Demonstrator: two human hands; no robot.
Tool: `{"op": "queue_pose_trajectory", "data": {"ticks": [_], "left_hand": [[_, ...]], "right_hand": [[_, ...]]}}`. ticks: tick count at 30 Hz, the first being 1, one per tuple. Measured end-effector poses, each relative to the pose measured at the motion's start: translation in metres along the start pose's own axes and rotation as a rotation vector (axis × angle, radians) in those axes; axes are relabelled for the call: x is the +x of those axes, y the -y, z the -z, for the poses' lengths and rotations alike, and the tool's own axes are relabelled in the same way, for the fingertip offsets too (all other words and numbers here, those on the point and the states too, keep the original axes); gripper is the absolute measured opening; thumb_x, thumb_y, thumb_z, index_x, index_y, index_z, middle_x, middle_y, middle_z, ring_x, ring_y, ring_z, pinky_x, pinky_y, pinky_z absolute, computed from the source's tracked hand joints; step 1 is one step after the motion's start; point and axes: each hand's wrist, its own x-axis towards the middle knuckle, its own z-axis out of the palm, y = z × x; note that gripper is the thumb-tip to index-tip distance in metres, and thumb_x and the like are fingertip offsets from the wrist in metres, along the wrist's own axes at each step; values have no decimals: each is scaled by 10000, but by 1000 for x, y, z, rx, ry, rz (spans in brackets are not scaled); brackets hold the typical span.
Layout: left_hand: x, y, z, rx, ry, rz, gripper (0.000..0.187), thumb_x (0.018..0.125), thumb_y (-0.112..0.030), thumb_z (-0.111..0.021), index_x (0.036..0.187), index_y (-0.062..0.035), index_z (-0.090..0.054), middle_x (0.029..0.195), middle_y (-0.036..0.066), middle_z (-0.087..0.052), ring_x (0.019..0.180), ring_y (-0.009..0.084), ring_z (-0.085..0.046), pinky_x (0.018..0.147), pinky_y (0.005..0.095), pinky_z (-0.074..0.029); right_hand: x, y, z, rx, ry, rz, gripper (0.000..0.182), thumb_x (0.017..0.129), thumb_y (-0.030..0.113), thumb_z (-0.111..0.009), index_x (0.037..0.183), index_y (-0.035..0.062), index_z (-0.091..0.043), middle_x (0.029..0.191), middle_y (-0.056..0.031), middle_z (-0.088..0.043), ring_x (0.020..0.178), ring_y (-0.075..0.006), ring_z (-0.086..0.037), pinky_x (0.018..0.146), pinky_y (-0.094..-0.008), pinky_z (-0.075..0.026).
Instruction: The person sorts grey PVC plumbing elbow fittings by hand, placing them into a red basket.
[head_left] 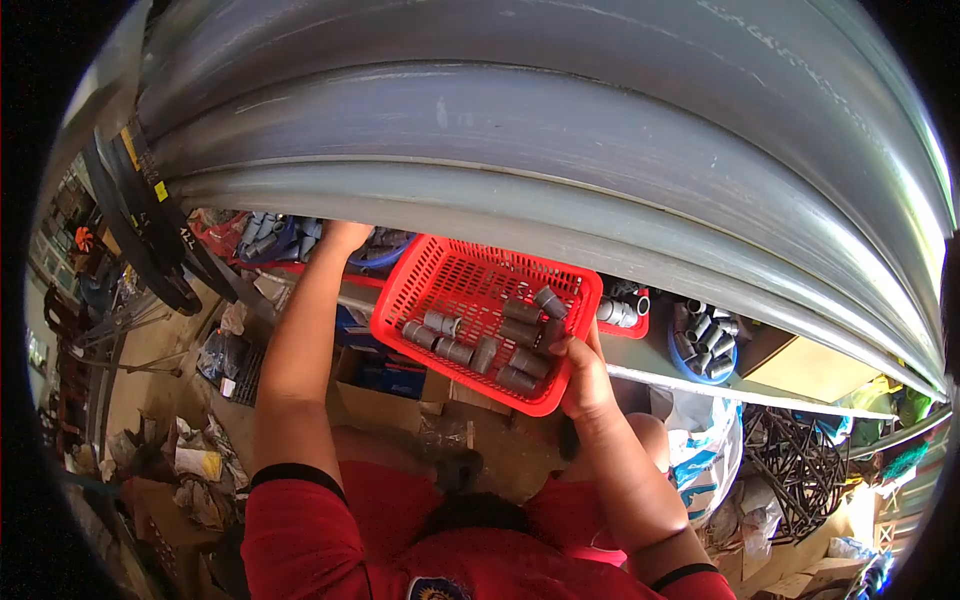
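Observation:
My right hand (585, 378) grips the right rim of a red plastic basket (410, 362), thumb over the edge. Inside the basket lie several short grey pipe fittings (453, 350), mostly toward its near and right sides. My left hand (348, 236) reaches under the large grey pipes, beside a blue basket (385, 256) of dark fittings. The pipe edge hides its fingers, so I cannot see whether it holds anything. Left of that wrist, more grey fittings (265, 238) are heaped on the shelf.
Long grey pipes (520, 130) span the space above the shelf. To the right stand a blue basket of fittings (705, 342) and a small red tray (628, 322). Below are a cardboard box (385, 395), a white plastic bag (703, 440) and a tangle of black rods (800, 470).

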Motion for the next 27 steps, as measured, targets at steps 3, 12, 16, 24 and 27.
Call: {"op": "queue_pose_trajectory", "data": {"ticks": [3, 12, 16, 24, 27], "left_hand": [[-3, 10, -20, 26, 26, 6, 531, 887, -267, -668, 1363, -58, -564, 1428, 207, -527, 1341, 400, -457, 1122, 493, -347], [-8, -3, -24, 117, -62, -25, 497, 897, -257, -656, 1347, -61, -579, 1411, 203, -544, 1329, 399, -470, 1116, 489, -348], [-12, -5, -18, 141, -105, -52, 482, 902, -252, -650, 1340, -62, -585, 1404, 201, -551, 1323, 399, -476, 1114, 488, -348], [-44, -123, 91, -425, 109, -14, 344, 906, -261, -695, 1182, -55, -682, 1180, 170, -689, 1116, 358, -639, 976, 429, -468], [-67, -189, 116, -571, 449, -309, 369, 857, -185, -755, 1195, -57, -680, 1142, 132, -687, 1089, 282, -652, 953, 399, -502]], "right_hand": [[1, 1, -4, -5, -17, 8, 860, 763, -59, -460, 1554, 229, -282, 1266, -65, -521, 1100, -217, -526, 969, -370, -478], [0, 1, -9, -23, -21, -1, 832, 764, -56, -466, 1539, 205, -311, 1319, -75, -516, 1178, -241, -519, 992, -380, -462], [-1, 2, -12, 1, -24, 7, 769, 749, -32, -503, 1485, 161, -395, 1171, -52, -546, 1096, -226, -517, 990, -378, -447], [0, 5, -9, 5, 5, 6, 872, 752, -56, -465, 1560, 201, -263, 1399, -97, -493, 1275, -287, -498, 1043, -419, -455], [1, 3, -7, -3, 5, 7, 856, 744, -53, -474, 1543, 191, -285, 1400, -105, -491, 1272, -290, -499, 1059, -422, -445]]}}
